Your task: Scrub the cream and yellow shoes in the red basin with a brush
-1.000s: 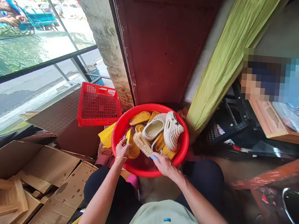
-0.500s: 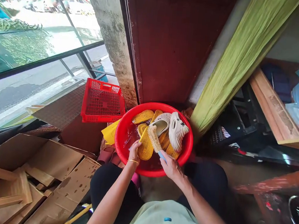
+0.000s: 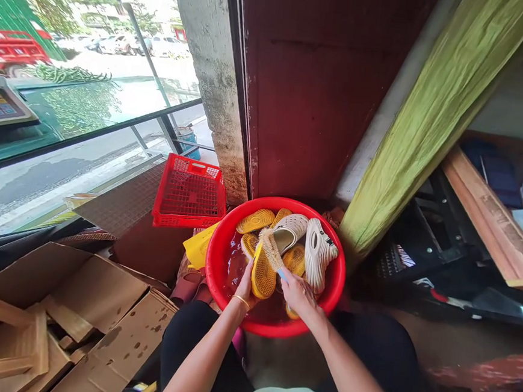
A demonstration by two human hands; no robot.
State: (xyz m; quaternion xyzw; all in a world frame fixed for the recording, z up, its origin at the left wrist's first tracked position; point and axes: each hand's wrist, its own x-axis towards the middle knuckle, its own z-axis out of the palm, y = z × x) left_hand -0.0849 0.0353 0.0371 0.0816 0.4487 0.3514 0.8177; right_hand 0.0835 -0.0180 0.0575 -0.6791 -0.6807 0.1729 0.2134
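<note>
A red basin [image 3: 273, 329] holds murky water and several shoes, some under the surface. My left hand [image 3: 244, 286] grips the edge of a yellow slipper [image 3: 264, 279], its patterned sole turned up. In my right hand [image 3: 298, 293] is a scrub brush [image 3: 272, 252] with pale bristles and a blue handle. The bristles lie against the upper part of that slipper's sole. Behind the brush rests a white clog [image 3: 293, 227]. Another white clog [image 3: 317, 258] leans on the basin's right side. A yellow sole [image 3: 256, 221] shows at the back left.
Left of the basin stands a red plastic crate [image 3: 190, 193], with a yellow sheet [image 3: 198, 246] beside it. A cardboard box [image 3: 128, 330] with wooden pieces lies at lower left. A green curtain [image 3: 412, 123] hangs at right, near a dark red door panel [image 3: 323, 104].
The camera view has shifted, so the basin sits lower and farther right. The brush has moved slightly up and left over the slipper, which is tilted a little more. Both hands keep their hold.
</note>
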